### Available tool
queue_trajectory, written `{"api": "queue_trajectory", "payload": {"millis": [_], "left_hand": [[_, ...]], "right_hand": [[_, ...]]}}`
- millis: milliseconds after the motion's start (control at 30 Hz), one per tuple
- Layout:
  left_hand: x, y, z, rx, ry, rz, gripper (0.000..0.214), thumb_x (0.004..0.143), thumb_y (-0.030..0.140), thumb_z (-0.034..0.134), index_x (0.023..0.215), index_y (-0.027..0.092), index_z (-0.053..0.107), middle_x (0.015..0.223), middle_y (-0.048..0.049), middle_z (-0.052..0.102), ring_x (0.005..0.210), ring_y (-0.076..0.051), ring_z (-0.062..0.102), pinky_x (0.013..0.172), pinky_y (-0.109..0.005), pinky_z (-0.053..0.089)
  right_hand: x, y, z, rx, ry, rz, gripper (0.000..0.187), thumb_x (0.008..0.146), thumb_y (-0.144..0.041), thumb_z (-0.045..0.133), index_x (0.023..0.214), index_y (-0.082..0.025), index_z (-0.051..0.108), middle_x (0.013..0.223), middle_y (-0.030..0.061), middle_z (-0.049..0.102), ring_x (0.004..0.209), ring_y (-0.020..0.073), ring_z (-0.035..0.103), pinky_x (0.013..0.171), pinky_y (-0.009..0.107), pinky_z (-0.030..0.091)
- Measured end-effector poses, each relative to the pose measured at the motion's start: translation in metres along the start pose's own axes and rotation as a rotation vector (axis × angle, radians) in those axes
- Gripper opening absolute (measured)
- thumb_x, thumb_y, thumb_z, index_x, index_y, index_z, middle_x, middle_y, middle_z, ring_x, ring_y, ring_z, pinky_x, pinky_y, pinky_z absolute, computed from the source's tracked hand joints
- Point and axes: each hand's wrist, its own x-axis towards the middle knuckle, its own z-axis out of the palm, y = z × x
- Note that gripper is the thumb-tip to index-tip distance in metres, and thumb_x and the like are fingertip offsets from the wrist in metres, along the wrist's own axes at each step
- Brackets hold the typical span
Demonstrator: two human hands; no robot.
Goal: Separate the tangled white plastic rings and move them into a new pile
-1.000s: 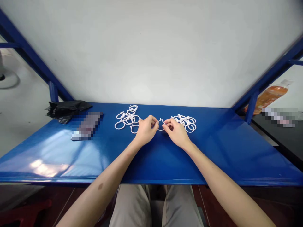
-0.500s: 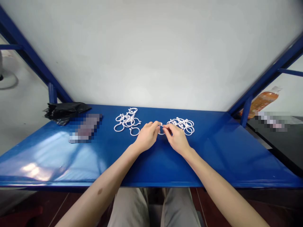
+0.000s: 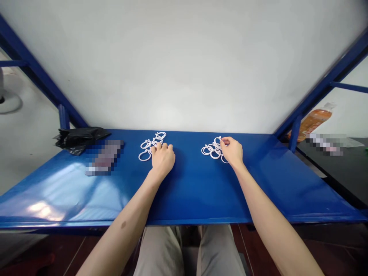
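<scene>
Two heaps of white plastic rings lie on the blue table [image 3: 195, 184]. My left hand [image 3: 162, 158] rests over the near edge of the left heap of rings [image 3: 149, 145], fingers curled down onto them; what it grips is hidden. My right hand [image 3: 231, 151] lies on the right heap of rings [image 3: 211, 149], with its fingertips pinched on a ring at the heap's top.
A crumpled black plastic bag [image 3: 79, 136] lies at the far left of the table, with a blurred flat object [image 3: 103, 156] beside it. Blue frame bars [image 3: 316, 96] slope at both sides. An orange bottle [image 3: 313, 119] lies beyond the right bar. A white wall stands behind.
Both hands held one ring together at the table's middle. Now they have parted: the left hand moved to the left heap, the right hand to the right heap with the ring.
</scene>
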Motion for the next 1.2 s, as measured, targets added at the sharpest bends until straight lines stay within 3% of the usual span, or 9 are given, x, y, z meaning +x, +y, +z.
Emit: {"api": "queue_trajectory", "payload": {"millis": [267,433,567,700,900,967,1100,1200], "left_hand": [[0.003,0.011,-0.005,-0.143,0.064,0.123,0.031,0.098,0.017,0.044,0.117,0.020,0.068,0.108,-0.0135,0.071,0.110,-0.034,0.052,0.095,-0.052,0.038],[0.005,0.018,-0.003,-0.344,0.149,0.264,0.033,0.099,0.014,0.042,0.124,0.018,0.063,0.112,-0.0124,0.067,0.106,-0.028,0.055,0.092,-0.043,0.045],[0.004,0.020,0.000,-0.471,0.181,0.256,0.034,0.097,0.011,0.040,0.124,0.017,0.060,0.110,-0.0117,0.063,0.104,-0.026,0.058,0.094,-0.042,0.048],[0.005,0.020,0.001,-0.696,0.173,0.235,0.033,0.097,0.009,0.038,0.120,0.017,0.060,0.110,-0.0098,0.060,0.100,-0.020,0.062,0.093,-0.036,0.051],[0.006,0.023,-0.005,-0.959,0.027,0.107,0.029,0.093,0.013,0.047,0.115,0.019,0.066,0.097,-0.0034,0.059,0.073,-0.012,0.058,0.076,-0.029,0.053],[0.006,0.025,-0.006,-1.082,-0.059,0.088,0.029,0.094,0.019,0.050,0.118,0.020,0.067,0.095,-0.0027,0.060,0.069,-0.011,0.058,0.071,-0.028,0.053],[0.005,0.029,-0.002,-1.394,-0.189,0.022,0.033,0.092,0.029,0.057,0.122,0.018,0.063,0.090,-0.0029,0.067,0.071,-0.013,0.063,0.067,-0.028,0.055],[0.006,0.030,-0.002,-1.555,-0.204,-0.066,0.030,0.087,0.034,0.064,0.110,0.015,0.064,0.089,-0.0053,0.072,0.073,-0.014,0.066,0.068,-0.028,0.055]], "right_hand": [[0.027,-0.014,0.013,-0.196,-0.134,0.070,0.019,0.084,-0.030,0.063,0.098,-0.026,0.076,0.101,0.0076,0.077,0.095,0.0247,0.071,0.080,0.033,0.052],[0.029,-0.003,0.025,-0.172,-0.094,-0.059,0.018,0.083,-0.026,0.060,0.090,-0.024,0.077,0.092,0.0089,0.077,0.085,0.0251,0.070,0.073,0.035,0.052],[0.027,0.003,0.031,-0.107,-0.063,-0.177,0.017,0.083,-0.026,0.059,0.082,-0.024,0.076,0.082,0.0077,0.075,0.084,0.0251,0.067,0.073,0.036,0.051],[0.023,0.004,0.028,-0.074,-0.043,-0.221,0.018,0.087,-0.031,0.059,0.083,-0.022,0.074,0.086,0.0101,0.074,0.091,0.0282,0.062,0.082,0.041,0.050],[-0.007,-0.005,0.010,0.008,0.070,-0.403,0.023,0.094,-0.033,0.054,0.087,-0.021,0.072,0.095,0.0108,0.072,0.097,0.0292,0.058,0.087,0.044,0.048],[-0.026,-0.011,0.009,0.144,0.002,-0.484,0.024,0.096,-0.037,0.055,0.089,-0.022,0.072,0.095,0.0081,0.073,0.094,0.0258,0.061,0.087,0.043,0.049],[-0.061,-0.025,0.015,0.447,-0.315,-0.512,0.023,0.096,-0.038,0.059,0.111,-0.023,0.068,0.101,0.0046,0.074,0.088,0.0189,0.069,0.078,0.034,0.055],[-0.072,-0.030,0.021,0.521,-0.294,-0.483,0.018,0.096,-0.035,0.059,0.107,-0.023,0.066,0.102,0.0052,0.074,0.087,0.0183,0.070,0.077,0.033,0.056]]}}
